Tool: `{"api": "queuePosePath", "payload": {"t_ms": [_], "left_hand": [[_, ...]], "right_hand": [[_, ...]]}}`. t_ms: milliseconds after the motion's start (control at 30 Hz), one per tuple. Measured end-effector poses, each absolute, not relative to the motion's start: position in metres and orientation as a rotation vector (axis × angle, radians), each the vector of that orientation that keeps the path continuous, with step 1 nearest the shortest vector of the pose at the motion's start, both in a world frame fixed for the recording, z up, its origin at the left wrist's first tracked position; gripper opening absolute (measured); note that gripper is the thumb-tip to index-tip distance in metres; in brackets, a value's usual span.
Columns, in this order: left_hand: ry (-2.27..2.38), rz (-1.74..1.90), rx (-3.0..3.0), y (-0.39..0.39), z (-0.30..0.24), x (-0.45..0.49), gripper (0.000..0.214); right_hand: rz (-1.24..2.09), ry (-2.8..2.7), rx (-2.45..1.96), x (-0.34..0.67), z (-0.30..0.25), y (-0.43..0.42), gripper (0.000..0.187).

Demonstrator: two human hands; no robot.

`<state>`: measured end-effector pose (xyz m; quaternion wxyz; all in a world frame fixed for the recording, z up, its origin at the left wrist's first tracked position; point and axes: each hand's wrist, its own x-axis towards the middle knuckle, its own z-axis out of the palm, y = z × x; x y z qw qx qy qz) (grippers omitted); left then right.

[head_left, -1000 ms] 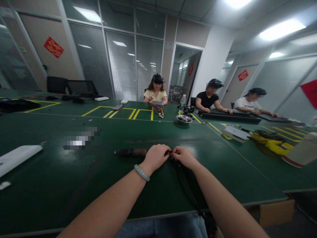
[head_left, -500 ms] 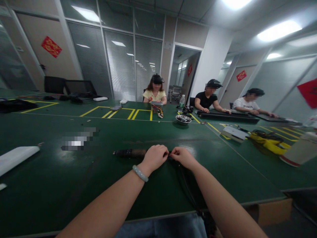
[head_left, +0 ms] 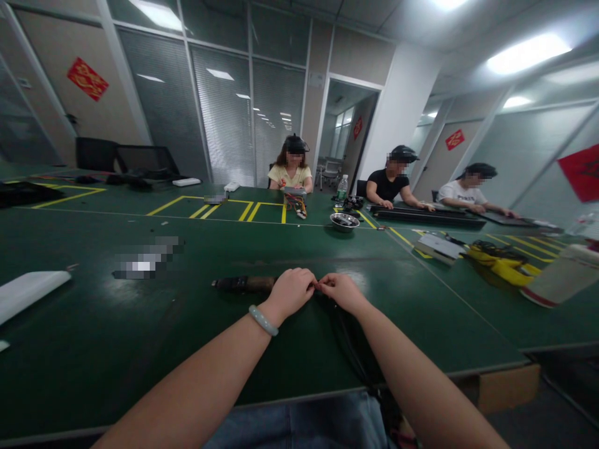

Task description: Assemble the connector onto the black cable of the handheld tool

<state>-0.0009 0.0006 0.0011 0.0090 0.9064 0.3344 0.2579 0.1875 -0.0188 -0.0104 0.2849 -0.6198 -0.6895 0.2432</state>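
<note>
Green worktop stretches before us; the dark cylindrical tool lies crosswise, its right end reaching our left hand, the nearer. Our right hand meets it, fingertips bunched; what they pinch, we cannot tell.

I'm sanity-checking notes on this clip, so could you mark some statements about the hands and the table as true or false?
1. The left hand has a pale bangle at its wrist. True.
2. The right hand is far from the left hand. False: their fingers are close together.
3. A dark cylindrical tool sticks out to the left of the left hand. True.
4. The metal bowl stands nearer the wearer than the hands. False: it stands beyond them, near a bottle.
5. Yellow stripes show on the green table. True.
</note>
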Motion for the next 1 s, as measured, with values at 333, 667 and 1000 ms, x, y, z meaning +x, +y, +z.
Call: {"api": "queuePosePath", "payload": {"t_ms": [333,667,1000], "left_hand": [[1.123,0.812,2.827,-0.0009,0.0016,-0.0004,0.010],[1.122,0.780,2.843,0.0005,0.0010,-0.0011,0.006],[1.114,0.739,2.886,-0.0041,0.0060,-0.0048,0.009]], "right_hand": [[0.610,-1.827,-1.667,0.1881,-0.0128,-0.0156,0.021],[0.634,-1.835,-1.665,0.1899,-0.0110,-0.0171,0.022],[0.688,-1.859,-1.649,0.1899,-0.0112,-0.0170,0.019]]}}
